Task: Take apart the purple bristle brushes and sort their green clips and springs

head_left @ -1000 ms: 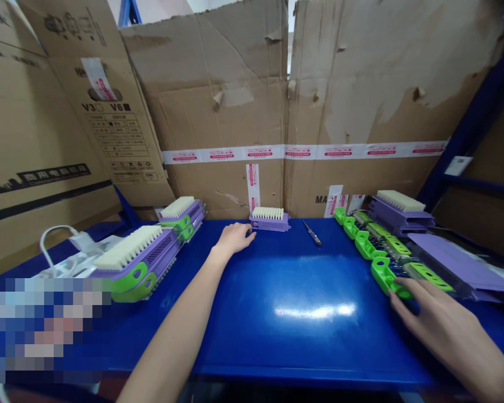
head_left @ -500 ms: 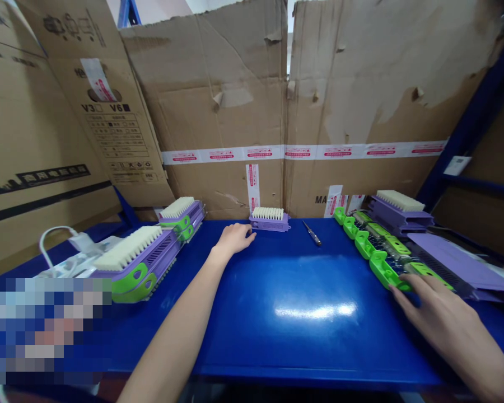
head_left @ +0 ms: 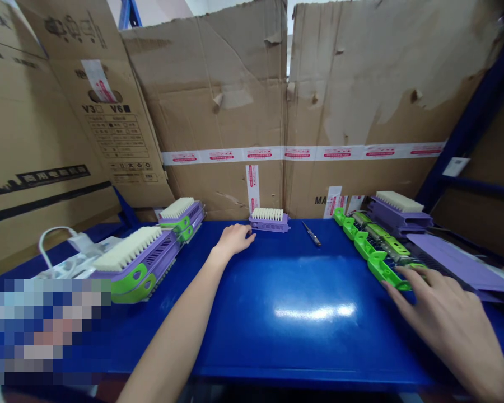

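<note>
My left hand (head_left: 235, 239) rests palm down on the table with loosely bent fingers, holding nothing. Its fingertips lie just beside a purple case with cream bristle-like rows on top (head_left: 270, 219). On the right, my right hand (head_left: 443, 313) is spread over the near end of a row of bright green curved pieces (head_left: 365, 246) and clear parts with lime-green caps (head_left: 388, 242). Thumb and index finger are apart near the closest green piece; whether they touch it I cannot tell. My hand covers some of the nearest parts.
A small screwdriver (head_left: 311, 234) lies on the blue table (head_left: 277, 336). Purple-and-green cases (head_left: 151, 260) stand at left beside a white power strip (head_left: 69, 267). Purple housings (head_left: 399, 215) and a purple panel (head_left: 457, 260) lie at right. Cardboard (head_left: 218, 101) walls the back.
My right hand has shifted slightly up and its fingers have spread further over the nearest green and clear parts. My left hand has stayed in place.
</note>
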Available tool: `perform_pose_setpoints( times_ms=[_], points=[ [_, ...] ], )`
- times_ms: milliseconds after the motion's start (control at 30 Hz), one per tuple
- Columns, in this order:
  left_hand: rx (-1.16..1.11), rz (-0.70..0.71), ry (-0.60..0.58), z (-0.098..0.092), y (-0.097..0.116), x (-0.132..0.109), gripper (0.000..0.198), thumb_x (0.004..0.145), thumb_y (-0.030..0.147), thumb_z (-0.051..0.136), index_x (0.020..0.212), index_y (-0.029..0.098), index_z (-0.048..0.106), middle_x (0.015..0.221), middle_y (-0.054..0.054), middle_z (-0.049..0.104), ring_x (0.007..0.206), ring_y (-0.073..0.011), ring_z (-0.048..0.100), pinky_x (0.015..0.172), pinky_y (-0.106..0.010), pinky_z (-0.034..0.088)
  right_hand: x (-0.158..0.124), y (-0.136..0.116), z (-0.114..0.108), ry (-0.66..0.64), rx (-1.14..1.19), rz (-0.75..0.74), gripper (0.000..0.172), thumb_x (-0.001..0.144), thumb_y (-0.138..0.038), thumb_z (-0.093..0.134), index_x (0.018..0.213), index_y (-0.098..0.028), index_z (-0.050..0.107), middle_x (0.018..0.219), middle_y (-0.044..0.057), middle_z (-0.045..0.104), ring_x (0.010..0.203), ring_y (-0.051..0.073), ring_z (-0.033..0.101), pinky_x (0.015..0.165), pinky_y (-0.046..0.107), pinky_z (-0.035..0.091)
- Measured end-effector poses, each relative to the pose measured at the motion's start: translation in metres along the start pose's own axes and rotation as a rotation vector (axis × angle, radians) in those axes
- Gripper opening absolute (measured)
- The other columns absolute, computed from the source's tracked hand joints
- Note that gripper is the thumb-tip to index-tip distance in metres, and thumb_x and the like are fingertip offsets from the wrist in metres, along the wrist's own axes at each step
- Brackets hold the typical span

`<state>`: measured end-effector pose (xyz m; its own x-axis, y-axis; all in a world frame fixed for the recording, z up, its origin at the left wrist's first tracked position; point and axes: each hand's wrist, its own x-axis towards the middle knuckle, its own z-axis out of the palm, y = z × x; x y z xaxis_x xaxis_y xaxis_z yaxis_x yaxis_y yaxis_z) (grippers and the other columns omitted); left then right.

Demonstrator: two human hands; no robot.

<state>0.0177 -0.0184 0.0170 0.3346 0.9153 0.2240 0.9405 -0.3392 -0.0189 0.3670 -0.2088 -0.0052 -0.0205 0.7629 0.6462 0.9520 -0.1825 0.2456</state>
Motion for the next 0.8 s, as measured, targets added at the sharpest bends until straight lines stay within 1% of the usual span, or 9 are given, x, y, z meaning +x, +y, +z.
perform_pose_setpoints(
  times_ms=[100,167,233,367,433,500,633,733,800],
  points=[
    [0.005,-0.006,-0.010,-0.001,0.001,0.000,0.031,0.089,0.042,0.043,0.095,0.022,0.066,0.093,-0.008,0.071,0.089,-0.0248,0.067,0.073,-0.031,0.046,0.013,-0.018,-0.011,0.040,0.056,-0.023,0.044,0.093,-0.045,0.034,0.100,-0.013,0.063,0.102,0.017,0.063,0.086,0.031,0.059,0.064,0.039,0.043],
    [0.005,-0.006,-0.016,-0.002,0.002,0.000,0.031,0.089,0.041,0.043,0.095,0.022,0.066,0.094,-0.008,0.071,0.090,-0.0252,0.066,0.074,-0.032,0.046,0.027,-0.037,-0.016,0.037,0.148,-0.086,0.041,0.093,-0.042,0.037,0.104,-0.012,0.063,0.101,0.018,0.063,0.089,0.030,0.058,0.069,0.039,0.044],
    [0.004,-0.004,-0.018,-0.002,0.002,0.000,0.031,0.089,0.041,0.043,0.095,0.021,0.066,0.095,-0.008,0.071,0.091,-0.0257,0.066,0.073,-0.032,0.046,0.044,-0.060,-0.017,0.015,0.228,-0.151,0.036,0.093,-0.038,0.038,0.103,-0.014,0.063,0.100,0.016,0.064,0.090,0.028,0.058,0.071,0.037,0.044],
    [0.005,-0.004,-0.015,-0.001,0.002,0.000,0.031,0.089,0.041,0.043,0.094,0.021,0.065,0.095,-0.009,0.071,0.091,-0.0258,0.067,0.074,-0.033,0.046,0.085,-0.114,-0.008,-0.166,0.284,-0.307,0.032,0.094,-0.031,0.035,0.094,-0.016,0.062,0.092,0.012,0.063,0.087,0.024,0.060,0.072,0.034,0.043],
    [0.010,-0.006,-0.006,-0.001,0.003,0.000,0.030,0.089,0.041,0.043,0.093,0.021,0.065,0.096,-0.009,0.071,0.091,-0.0260,0.067,0.074,-0.033,0.046,0.101,-0.137,0.002,-0.241,0.303,-0.398,0.030,0.094,-0.030,0.035,0.096,-0.015,0.061,0.093,0.012,0.063,0.089,0.025,0.060,0.071,0.032,0.043],
    [0.017,-0.004,-0.001,-0.001,0.004,-0.001,0.030,0.089,0.041,0.044,0.094,0.021,0.065,0.096,-0.009,0.071,0.091,-0.0265,0.067,0.074,-0.033,0.047,0.112,-0.155,0.014,-0.281,0.322,-0.406,0.030,0.095,-0.029,0.034,0.099,-0.015,0.060,0.097,0.013,0.063,0.090,0.024,0.060,0.069,0.031,0.043],
    [0.031,0.004,0.004,0.001,0.006,-0.001,0.030,0.089,0.040,0.044,0.099,0.020,0.065,0.099,-0.010,0.070,0.093,-0.0272,0.066,0.075,-0.035,0.047,0.122,-0.169,0.031,-0.269,0.358,-0.389,0.030,0.095,-0.025,0.031,0.102,-0.014,0.058,0.100,0.014,0.062,0.094,0.024,0.058,0.072,0.030,0.043],
    [0.042,0.012,0.012,0.001,0.006,-0.002,0.031,0.089,0.039,0.044,0.103,0.020,0.064,0.102,-0.010,0.070,0.095,-0.0278,0.066,0.076,-0.036,0.048,0.134,-0.165,0.037,-0.199,0.381,-0.382,0.030,0.094,-0.025,0.031,0.104,-0.013,0.058,0.103,0.015,0.060,0.098,0.025,0.054,0.077,0.032,0.042],
    [0.048,0.017,0.011,0.000,0.007,-0.002,0.032,0.089,0.039,0.043,0.104,0.020,0.063,0.103,-0.010,0.069,0.096,-0.0279,0.066,0.076,-0.036,0.048,0.148,-0.162,0.041,-0.162,0.430,-0.345,0.032,0.093,-0.027,0.035,0.113,-0.012,0.055,0.109,0.016,0.058,0.104,0.027,0.051,0.083,0.034,0.042]
  ],
)
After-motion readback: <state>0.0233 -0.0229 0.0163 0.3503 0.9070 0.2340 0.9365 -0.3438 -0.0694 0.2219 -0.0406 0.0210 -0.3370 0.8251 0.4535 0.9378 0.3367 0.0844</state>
